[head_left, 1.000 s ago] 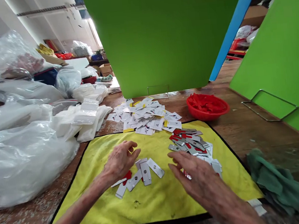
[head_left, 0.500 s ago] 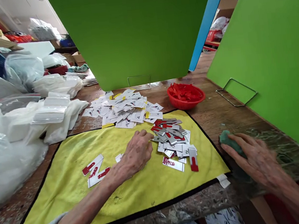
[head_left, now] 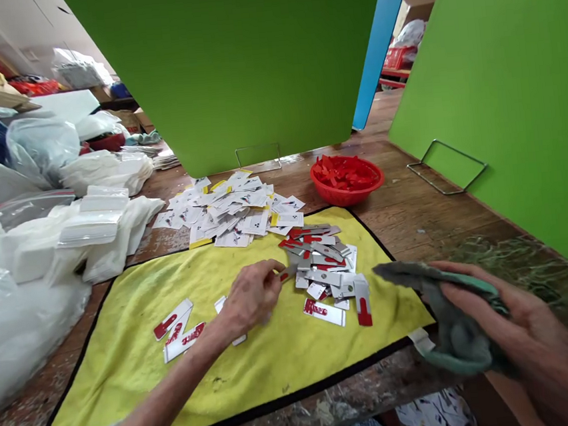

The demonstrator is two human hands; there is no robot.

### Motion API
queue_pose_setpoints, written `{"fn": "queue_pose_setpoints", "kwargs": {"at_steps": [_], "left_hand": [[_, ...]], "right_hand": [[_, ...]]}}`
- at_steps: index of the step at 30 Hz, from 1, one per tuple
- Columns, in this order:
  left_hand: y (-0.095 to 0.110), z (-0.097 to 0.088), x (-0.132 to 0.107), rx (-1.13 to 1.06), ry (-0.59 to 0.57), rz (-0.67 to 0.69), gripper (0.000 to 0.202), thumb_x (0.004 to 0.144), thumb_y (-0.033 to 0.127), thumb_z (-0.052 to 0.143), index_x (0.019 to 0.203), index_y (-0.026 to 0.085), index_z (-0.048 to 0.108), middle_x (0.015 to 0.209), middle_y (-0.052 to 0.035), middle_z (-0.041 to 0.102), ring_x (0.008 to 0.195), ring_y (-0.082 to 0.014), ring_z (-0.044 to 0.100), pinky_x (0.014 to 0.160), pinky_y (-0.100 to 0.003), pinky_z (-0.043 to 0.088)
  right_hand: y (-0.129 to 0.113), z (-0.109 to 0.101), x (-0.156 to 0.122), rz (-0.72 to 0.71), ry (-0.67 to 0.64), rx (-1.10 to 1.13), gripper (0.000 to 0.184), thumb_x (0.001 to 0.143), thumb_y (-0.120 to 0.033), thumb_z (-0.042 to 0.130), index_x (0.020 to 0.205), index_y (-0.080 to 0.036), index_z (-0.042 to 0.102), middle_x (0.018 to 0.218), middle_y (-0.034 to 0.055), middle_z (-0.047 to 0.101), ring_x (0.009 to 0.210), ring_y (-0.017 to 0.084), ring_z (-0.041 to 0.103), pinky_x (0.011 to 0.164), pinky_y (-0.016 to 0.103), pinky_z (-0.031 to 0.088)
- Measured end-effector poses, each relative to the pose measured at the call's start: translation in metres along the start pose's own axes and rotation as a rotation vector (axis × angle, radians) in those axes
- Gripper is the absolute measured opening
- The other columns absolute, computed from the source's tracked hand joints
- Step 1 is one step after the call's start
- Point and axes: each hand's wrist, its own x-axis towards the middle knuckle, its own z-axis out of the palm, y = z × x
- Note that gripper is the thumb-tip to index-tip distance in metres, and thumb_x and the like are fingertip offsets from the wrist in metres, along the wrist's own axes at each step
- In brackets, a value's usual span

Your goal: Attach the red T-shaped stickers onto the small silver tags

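Note:
My left hand (head_left: 253,298) is over the yellow cloth (head_left: 129,382), its thumb and fingers pinched on a flat silver-and-red piece (head_left: 286,275) at the left edge of a heap of similar pieces (head_left: 324,277). Part of that piece is hidden by the fingers. On the right, my right hand (head_left: 506,325) grips a grey-green rag (head_left: 455,324), lifted above the table edge. Several white pieces with red lettering or red tabs (head_left: 179,333) lie on the yellow cloth left of my left hand. Another white piece is partly covered by my left wrist.
Behind the yellow cloth lies a pile of white printed cards (head_left: 243,210). A red bowl (head_left: 345,190) holds small red parts. Green boards (head_left: 240,70) stand at the back and right, with wire stands. Plastic bags and white packets (head_left: 94,224) crowd the left. Green threads (head_left: 500,269) lie at right.
My right hand has picked the rag up off the table and brought it nearer, where it hangs unfolded. My left hand has moved slightly down and left, with a silver-and-red piece now showing at its fingertips.

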Motion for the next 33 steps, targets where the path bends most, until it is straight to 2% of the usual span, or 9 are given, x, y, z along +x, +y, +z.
{"fn": "queue_pose_setpoints", "kwargs": {"at_steps": [2, 6, 9, 12, 15, 19, 27, 29, 33], "left_hand": [[0.0, -0.005, -0.008, -0.187, -0.058, -0.106, 0.021, 0.075, 0.036, 0.055, 0.083, 0.019, 0.063, 0.059, 0.0022, 0.053, 0.055, -0.0154, 0.051, 0.056, -0.028, 0.041], [0.007, -0.01, -0.028, -0.472, -0.102, -0.246, 0.025, 0.068, 0.042, 0.06, 0.074, 0.018, 0.054, 0.061, 0.0009, 0.057, 0.053, -0.0112, 0.052, 0.053, -0.023, 0.039], [0.013, -0.008, -0.041, -0.661, -0.107, -0.315, 0.029, 0.063, 0.038, 0.067, 0.082, 0.018, 0.057, 0.064, 0.0011, 0.061, 0.055, -0.0107, 0.057, 0.053, -0.021, 0.037], [0.015, -0.006, -0.05, -0.853, -0.119, -0.385, 0.034, 0.061, 0.032, 0.072, 0.089, 0.02, 0.057, 0.065, 0.0039, 0.062, 0.055, -0.0103, 0.058, 0.052, -0.019, 0.037], [0.011, -0.005, -0.057, -0.806, -0.071, -0.395, 0.028, 0.067, 0.041, 0.07, 0.076, 0.021, 0.054, 0.059, 0.0058, 0.058, 0.05, -0.0092, 0.054, 0.048, -0.019, 0.037], [0.01, -0.004, -0.065, -0.687, 0.017, -0.347, 0.031, 0.071, 0.047, 0.066, 0.064, 0.019, 0.055, 0.053, 0.0038, 0.057, 0.049, -0.0089, 0.051, 0.048, -0.019, 0.038], [0.014, -0.012, -0.072, -0.914, 0.17, -0.33, 0.03, 0.062, 0.038, 0.078, 0.062, 0.016, 0.058, 0.056, 0.0036, 0.061, 0.052, -0.0074, 0.053, 0.055, -0.019, 0.047], [0.011, -0.016, -0.074, -0.942, 0.204, -0.345, 0.027, 0.065, 0.036, 0.078, 0.067, 0.016, 0.06, 0.057, 0.0019, 0.064, 0.051, -0.0086, 0.055, 0.054, -0.02, 0.048], [0.011, -0.008, -0.081, -0.985, 0.136, -0.335, 0.028, 0.064, 0.035, 0.081, 0.076, 0.016, 0.064, 0.061, 0.0004, 0.068, 0.055, -0.0103, 0.058, 0.056, -0.021, 0.047]], "right_hand": [[-0.018, 0.021, -0.015, 0.094, -0.172, 0.182, 0.05, 0.079, -0.059, 0.065, 0.111, -0.022, 0.074, 0.085, 0.0083, 0.079, 0.062, 0.024, 0.073, 0.047, 0.029, 0.057], [-0.044, 0.075, -0.036, 0.078, -0.302, 0.369, 0.042, 0.085, -0.053, 0.064, 0.115, -0.024, 0.074, 0.122, 0.0081, 0.074, 0.104, 0.025, 0.072, 0.086, 0.032, 0.06], [-0.058, 0.112, -0.043, 0.009, -0.3, 0.447, 0.039, 0.09, -0.045, 0.061, 0.122, -0.025, 0.071, 0.124, 0.0072, 0.073, 0.114, 0.024, 0.068, 0.1, 0.038, 0.054], [-0.067, 0.133, -0.05, -0.199, -0.277, 0.44, 0.033, 0.089, -0.031, 0.062, 0.12, -0.025, 0.07, 0.117, 0.007, 0.073, 0.111, 0.022, 0.068, 0.097, 0.036, 0.055], [-0.07, 0.136, -0.057, -0.333, -0.288, 0.378, 0.028, 0.086, -0.021, 0.061, 0.112, -0.023, 0.072, 0.108, 0.0068, 0.073, 0.102, 0.021, 0.07, 0.089, 0.033, 0.058], [-0.073, 0.129, -0.057, -0.335, -0.278, 0.277, 0.021, 0.088, -0.022, 0.059, 0.105, -0.022, 0.071, 0.104, 0.0065, 0.074, 0.097, 0.021, 0.07, 0.088, 0.034, 0.059], [-0.079, 0.137, -0.078, -0.669, -0.224, 0.076, 0.05, 0.083, -0.006, 0.051, 0.127, -0.02, 0.069, 0.13, 0.0145, 0.065, 0.12, 0.029, 0.061, 0.096, 0.045, 0.057], [-0.072, 0.129, -0.082, -0.562, -0.247, 0.162, 0.04, 0.085, -0.012, 0.056, 0.118, -0.023, 0.073, 0.122, 0.0117, 0.069, 0.112, 0.027, 0.065, 0.094, 0.041, 0.057], [-0.072, 0.123, -0.078, 0.046, -0.306, 0.52, 0.03, 0.092, -0.04, 0.061, 0.117, -0.026, 0.071, 0.118, 0.0058, 0.072, 0.109, 0.023, 0.067, 0.094, 0.036, 0.055]]}}
